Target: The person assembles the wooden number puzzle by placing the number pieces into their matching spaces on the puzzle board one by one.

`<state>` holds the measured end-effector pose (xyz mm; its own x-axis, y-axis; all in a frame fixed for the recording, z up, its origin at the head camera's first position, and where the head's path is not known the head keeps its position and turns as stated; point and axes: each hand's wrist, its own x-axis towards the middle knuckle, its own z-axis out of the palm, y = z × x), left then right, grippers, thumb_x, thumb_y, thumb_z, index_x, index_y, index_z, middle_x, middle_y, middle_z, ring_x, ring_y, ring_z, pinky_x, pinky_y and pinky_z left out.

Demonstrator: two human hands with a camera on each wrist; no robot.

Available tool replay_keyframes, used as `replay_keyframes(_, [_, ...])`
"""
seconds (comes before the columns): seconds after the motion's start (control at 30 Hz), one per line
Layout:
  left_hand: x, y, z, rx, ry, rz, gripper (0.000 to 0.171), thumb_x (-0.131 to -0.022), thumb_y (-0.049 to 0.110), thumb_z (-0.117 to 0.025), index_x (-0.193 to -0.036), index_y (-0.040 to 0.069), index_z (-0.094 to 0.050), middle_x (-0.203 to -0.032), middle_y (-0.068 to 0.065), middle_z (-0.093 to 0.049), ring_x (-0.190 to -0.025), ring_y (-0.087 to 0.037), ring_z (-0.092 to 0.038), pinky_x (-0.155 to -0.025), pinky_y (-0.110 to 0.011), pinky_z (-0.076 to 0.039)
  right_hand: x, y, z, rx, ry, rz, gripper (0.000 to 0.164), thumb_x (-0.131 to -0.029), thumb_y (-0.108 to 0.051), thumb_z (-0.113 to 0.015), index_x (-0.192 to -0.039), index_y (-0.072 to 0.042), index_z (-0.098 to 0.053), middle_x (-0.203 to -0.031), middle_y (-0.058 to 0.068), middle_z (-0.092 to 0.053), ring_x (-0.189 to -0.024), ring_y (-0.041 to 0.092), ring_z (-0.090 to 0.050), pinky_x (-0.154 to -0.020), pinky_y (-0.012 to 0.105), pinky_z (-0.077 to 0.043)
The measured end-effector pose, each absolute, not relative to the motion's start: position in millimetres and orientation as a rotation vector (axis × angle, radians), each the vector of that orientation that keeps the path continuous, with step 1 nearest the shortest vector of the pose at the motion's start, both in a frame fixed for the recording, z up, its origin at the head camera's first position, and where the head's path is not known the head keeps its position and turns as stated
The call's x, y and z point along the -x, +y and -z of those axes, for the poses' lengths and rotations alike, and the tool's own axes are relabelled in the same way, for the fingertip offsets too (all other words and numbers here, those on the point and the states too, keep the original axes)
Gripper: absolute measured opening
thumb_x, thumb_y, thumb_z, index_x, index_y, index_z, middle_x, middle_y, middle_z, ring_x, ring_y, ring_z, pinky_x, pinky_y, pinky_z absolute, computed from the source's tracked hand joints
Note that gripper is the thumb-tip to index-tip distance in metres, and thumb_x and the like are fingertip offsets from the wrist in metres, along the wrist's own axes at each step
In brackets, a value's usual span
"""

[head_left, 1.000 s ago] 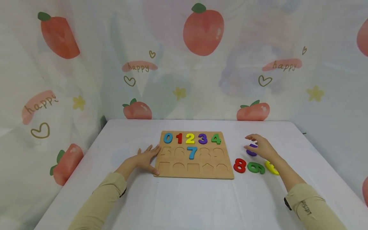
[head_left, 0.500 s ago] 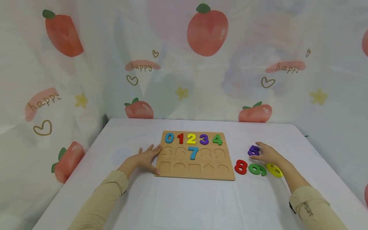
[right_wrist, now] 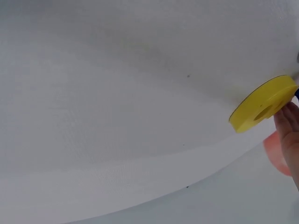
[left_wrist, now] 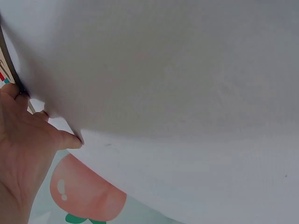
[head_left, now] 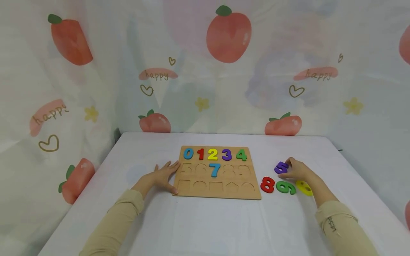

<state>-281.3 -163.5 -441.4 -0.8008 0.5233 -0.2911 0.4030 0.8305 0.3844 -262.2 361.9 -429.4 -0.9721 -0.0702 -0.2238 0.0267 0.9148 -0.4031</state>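
My left hand point(head_left: 164, 176) lies with fingers spread at the left edge of the wooden number puzzle board point(head_left: 198, 192), thumb at its near left corner. On the board's top row sit a blue 0, red 1, yellow 2, purple 3 and green 4; a blue 7 point(head_left: 214, 170) is in the middle row. Right of the board, my right hand point(head_left: 298, 170) pinches a purple number 5 point(head_left: 280, 168) between thumb and fingers. The right wrist view shows part of this hand beside a yellow number piece point(right_wrist: 261, 101); the 5 is almost wholly out of that view.
Loose on the white table point(head_left: 205, 227) lie a red 8 point(head_left: 267, 185) and a green number piece point(head_left: 285, 187), a 6 or 9. The yellow piece lies partly under the right forearm. A patterned cloth wall point(head_left: 192, 89) stands behind the table.
My right hand has come down from over the purple 5 to its right side, and thumb and fingers have closed on it. The left hand stays at the board's edge.
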Motion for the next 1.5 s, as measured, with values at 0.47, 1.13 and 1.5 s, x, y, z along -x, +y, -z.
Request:
replay_keyframes(0.47, [284, -162, 443, -0.683, 2.629, -0.430, 0.119, -0.067, 0.052, -0.079, -0.153, 0.011, -0.008, -0.160, -0.007, -0.003, -0.146, -0.037, 0.003, -0.106, -0.072, 0.004, 260, 363, 426, 0.001, 2.891, 0.593, 0.079, -0.080, -0.044, -0.072, -0.123, 0.014, -0.039, -0.117, 0.036, -0.047, -0.104, 0.046, -0.047, -0.096, 0.058, -0.041])
replay_keyframes(1.13, [279, -155, 440, -0.701, 2.602, -0.445, 0.117, -0.068, 0.051, -0.079, -0.152, 0.008, -0.009, -0.160, -0.009, -0.004, -0.146, -0.037, 0.004, -0.105, -0.073, 0.004, 250, 357, 430, 0.133, 3.002, 0.822, 0.072, -0.080, -0.031, -0.074, -0.127, 0.011, -0.039, -0.124, 0.036, -0.048, -0.116, 0.050, -0.044, -0.097, 0.061, -0.040])
replay_keyframes(1.5, [280, -164, 440, -0.672, 2.618, -0.417, 0.119, -0.067, 0.053, -0.078, -0.152, 0.010, -0.007, -0.160, -0.008, -0.002, -0.146, -0.037, 0.005, -0.106, -0.072, 0.005, 260, 329, 424, 0.344, 3.001, 0.876, 0.067, -0.080, -0.024, -0.075, -0.129, 0.009, -0.043, -0.126, 0.032, -0.051, -0.119, 0.049, -0.047, -0.098, 0.057, -0.041])
